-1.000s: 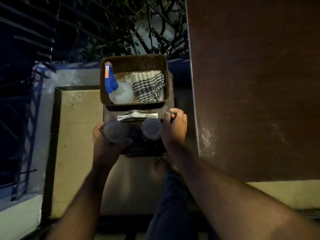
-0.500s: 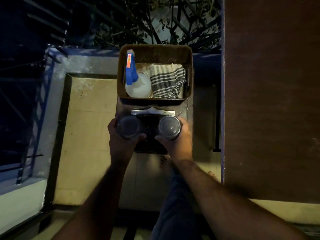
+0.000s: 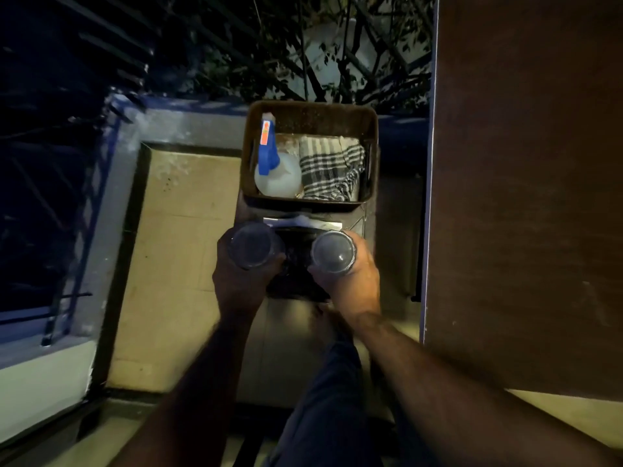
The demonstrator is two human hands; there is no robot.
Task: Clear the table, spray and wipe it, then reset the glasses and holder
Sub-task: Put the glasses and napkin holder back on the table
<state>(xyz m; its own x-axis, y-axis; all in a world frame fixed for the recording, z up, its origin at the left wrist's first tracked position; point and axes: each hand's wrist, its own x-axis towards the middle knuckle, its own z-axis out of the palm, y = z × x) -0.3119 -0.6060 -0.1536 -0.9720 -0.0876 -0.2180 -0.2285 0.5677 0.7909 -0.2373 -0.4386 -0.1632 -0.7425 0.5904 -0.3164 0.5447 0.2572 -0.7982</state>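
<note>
My left hand (image 3: 237,281) is wrapped around one clear glass (image 3: 251,246), seen from above. In my right hand (image 3: 350,284) I hold a second clear glass (image 3: 332,251). Both glasses are raised over a small dark stool (image 3: 298,281). Just behind them on the stool lies a metal napkin holder (image 3: 303,224) with white paper. A brown basket (image 3: 310,117) at the stool's far end holds a spray bottle (image 3: 274,173) with a blue trigger head and a folded checked cloth (image 3: 332,168). The big brown table (image 3: 526,197) fills the right side.
A tiled balcony floor (image 3: 175,264) lies to the left, bordered by a low grey ledge (image 3: 188,126) and blue railing bars (image 3: 67,264). Dark tree branches stand beyond. My trouser leg (image 3: 323,399) and foot show below the stool.
Both hands closed on the glasses and lifted them off the stool. The view shifted left, so the table now sits further right in view.
</note>
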